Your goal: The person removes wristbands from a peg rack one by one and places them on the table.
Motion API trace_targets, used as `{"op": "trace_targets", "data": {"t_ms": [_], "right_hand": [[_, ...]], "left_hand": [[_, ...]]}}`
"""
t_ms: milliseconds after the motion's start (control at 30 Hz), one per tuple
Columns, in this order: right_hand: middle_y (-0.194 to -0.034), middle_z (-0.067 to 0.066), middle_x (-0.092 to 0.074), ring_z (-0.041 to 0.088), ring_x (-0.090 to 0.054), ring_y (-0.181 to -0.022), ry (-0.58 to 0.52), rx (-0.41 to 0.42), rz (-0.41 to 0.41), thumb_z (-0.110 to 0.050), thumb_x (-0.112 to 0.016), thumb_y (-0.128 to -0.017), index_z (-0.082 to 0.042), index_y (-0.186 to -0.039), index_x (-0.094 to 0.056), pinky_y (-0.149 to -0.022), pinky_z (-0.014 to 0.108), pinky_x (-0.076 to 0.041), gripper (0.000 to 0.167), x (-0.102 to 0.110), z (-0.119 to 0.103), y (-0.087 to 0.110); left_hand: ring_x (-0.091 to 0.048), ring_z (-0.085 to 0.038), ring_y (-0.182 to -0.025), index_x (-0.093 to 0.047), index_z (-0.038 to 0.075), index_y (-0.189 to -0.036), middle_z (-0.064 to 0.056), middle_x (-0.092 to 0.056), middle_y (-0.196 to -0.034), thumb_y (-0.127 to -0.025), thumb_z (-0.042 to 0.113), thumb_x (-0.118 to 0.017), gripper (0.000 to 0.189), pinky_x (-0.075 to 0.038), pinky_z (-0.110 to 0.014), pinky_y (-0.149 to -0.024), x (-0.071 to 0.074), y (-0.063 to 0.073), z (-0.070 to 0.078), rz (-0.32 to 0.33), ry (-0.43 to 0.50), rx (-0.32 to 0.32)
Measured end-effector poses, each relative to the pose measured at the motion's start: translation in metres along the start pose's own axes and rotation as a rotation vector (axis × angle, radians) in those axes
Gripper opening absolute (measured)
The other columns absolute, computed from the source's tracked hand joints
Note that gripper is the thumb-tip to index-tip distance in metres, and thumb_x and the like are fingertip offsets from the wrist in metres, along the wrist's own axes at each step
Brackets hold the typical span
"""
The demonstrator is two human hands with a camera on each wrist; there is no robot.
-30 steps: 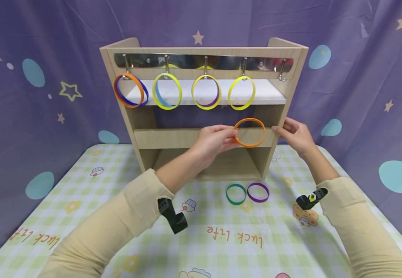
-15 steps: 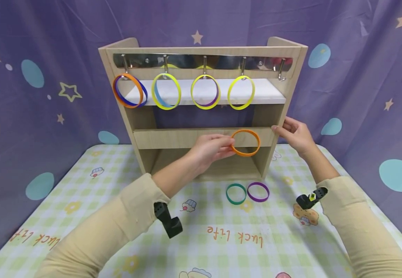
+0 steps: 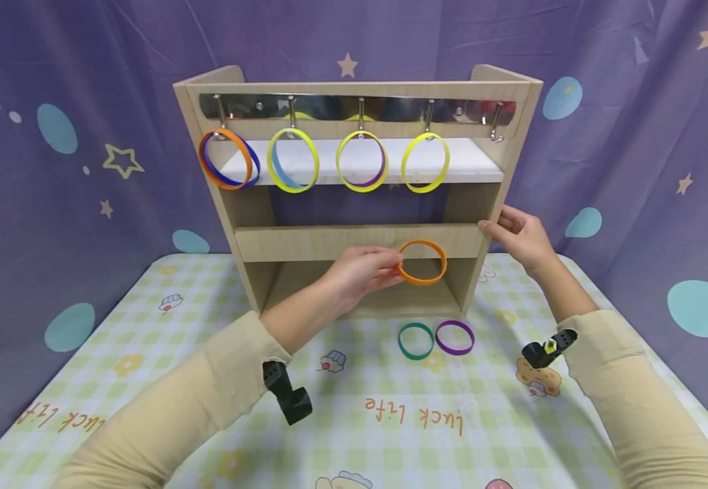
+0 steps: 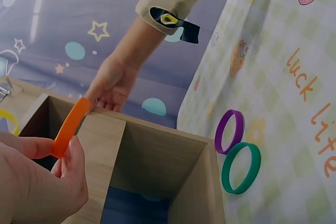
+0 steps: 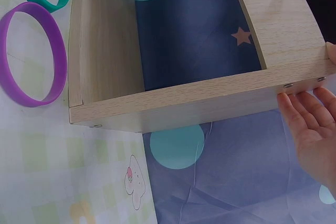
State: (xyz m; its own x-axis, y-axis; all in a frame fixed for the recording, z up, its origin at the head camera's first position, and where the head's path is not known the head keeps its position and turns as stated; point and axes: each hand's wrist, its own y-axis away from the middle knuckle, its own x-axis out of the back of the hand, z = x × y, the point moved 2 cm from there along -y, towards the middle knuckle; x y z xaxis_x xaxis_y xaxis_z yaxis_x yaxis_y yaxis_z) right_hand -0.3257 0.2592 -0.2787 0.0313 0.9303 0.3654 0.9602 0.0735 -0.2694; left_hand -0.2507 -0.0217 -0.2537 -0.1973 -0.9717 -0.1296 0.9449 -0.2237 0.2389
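Observation:
My left hand (image 3: 360, 273) pinches an orange silicone wristband (image 3: 444, 261) between thumb and fingers, in front of the wooden shelf's (image 3: 305, 243) middle board. In the left wrist view the wristband (image 4: 70, 127) is seen nearly edge-on. My right hand (image 3: 524, 239) grips the shelf's right side panel, thumb at the front edge, fingertips on the outer face (image 5: 231, 107). Yellow wristbands, some paired with light blue or purple ones, hang from the middle hooks. At the left hook hang an orange wristband (image 3: 250, 157) and a dark blue wristband (image 3: 259, 168). The rightmost hook (image 3: 497, 125) is bare.
A green wristband (image 3: 400, 348) and a purple wristband (image 3: 472, 339) lie on the checked tablecloth (image 3: 391, 448) before the shelf. A white shelf board (image 3: 470, 161) runs behind the hanging bands. A purple curtain (image 3: 623, 170) stands behind and at the sides.
My left hand has moved down and slightly left with the orange wristband, from near the right panel. My right hand has stayed on the side panel.

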Motion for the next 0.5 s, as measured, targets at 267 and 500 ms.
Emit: {"op": "trace_targets", "data": {"t_ms": [267, 500], "right_hand": [[-0.144, 0.020, -0.046, -0.016, -0.057, -0.094, 0.012, -0.020, -0.005, -0.030, -0.063, -0.093, -0.005, -0.147, -0.037, -0.080, 0.005, -0.052, 0.065, 0.000, 0.000, -0.001], [-0.146, 0.020, -0.044, -0.015, -0.056, -0.097, 0.024, -0.033, -0.010, -0.032, -0.063, -0.093, -0.007, -0.148, -0.036, -0.081, 0.004, -0.051, 0.066, 0.001, 0.000, -0.002]], "left_hand": [[-0.064, -0.010, -0.081, -0.062, -0.005, -0.118, -0.005, -0.062, -0.090, -0.093, 0.007, -0.061, 0.028, -0.060, -0.020, -0.084, 0.009, 0.001, -0.007, 0.009, -0.029, 0.020], [-0.064, -0.012, -0.084, -0.061, -0.004, -0.119, -0.004, -0.062, -0.091, -0.093, 0.007, -0.061, 0.029, -0.060, -0.019, -0.081, 0.016, 0.001, -0.014, 0.021, -0.036, 0.034]]}}
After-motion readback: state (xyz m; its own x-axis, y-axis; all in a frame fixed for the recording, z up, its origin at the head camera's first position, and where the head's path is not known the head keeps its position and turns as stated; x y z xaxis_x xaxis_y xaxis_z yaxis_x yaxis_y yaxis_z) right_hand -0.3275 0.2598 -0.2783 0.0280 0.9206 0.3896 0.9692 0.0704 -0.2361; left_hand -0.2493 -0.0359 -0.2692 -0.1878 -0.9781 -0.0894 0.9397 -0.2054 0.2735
